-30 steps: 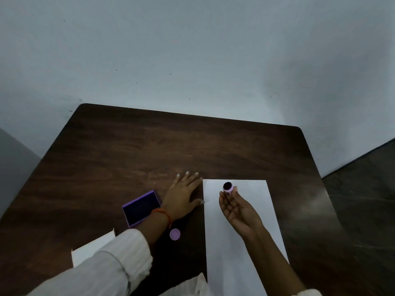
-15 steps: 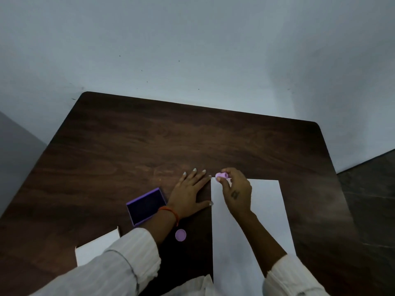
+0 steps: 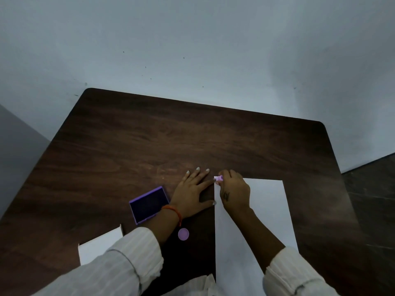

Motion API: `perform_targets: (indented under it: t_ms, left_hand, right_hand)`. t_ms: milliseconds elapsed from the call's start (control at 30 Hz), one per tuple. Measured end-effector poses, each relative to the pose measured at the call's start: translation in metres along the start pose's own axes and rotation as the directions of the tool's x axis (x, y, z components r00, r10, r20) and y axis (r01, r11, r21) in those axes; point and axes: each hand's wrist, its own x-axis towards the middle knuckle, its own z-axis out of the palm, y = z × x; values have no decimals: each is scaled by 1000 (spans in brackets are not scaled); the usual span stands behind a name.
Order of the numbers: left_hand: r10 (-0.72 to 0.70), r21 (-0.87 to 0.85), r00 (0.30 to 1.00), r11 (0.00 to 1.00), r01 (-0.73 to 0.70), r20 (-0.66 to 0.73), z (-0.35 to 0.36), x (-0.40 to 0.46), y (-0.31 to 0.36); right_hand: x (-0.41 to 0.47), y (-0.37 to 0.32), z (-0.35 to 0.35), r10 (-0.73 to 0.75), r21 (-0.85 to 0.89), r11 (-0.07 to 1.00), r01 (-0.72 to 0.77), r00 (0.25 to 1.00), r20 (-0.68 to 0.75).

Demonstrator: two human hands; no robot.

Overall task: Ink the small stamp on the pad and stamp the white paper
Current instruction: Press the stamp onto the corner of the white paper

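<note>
The white paper (image 3: 265,212) lies on the dark wooden table (image 3: 192,135), at the near right. My right hand (image 3: 234,192) grips the small purple stamp (image 3: 219,178) in its fingertips, pressed down at the paper's far left corner. My left hand (image 3: 193,192) lies flat on the table with fingers spread, its thumb and forefinger touching the paper's left edge. The open purple ink pad (image 3: 148,205) sits just left of my left wrist.
A round purple cap (image 3: 183,234) lies on the table between my forearms. A white box (image 3: 100,247) sits at the near left, partly under my left sleeve. A pale wall stands right behind the table's far edge.
My right hand turned over from palm up, with the stamp face showing, to palm down. It brought the stamp down onto the paper's far left corner. My left hand stayed put.
</note>
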Motion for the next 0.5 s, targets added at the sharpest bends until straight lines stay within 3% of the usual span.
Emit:
perform_targets:
  t_ms: [500]
  left_hand:
    - [-2,-68,999,998,-1,-43,4,0,-1]
  right_hand:
    - [10,0,0,-7,-29,1000,10,995,101]
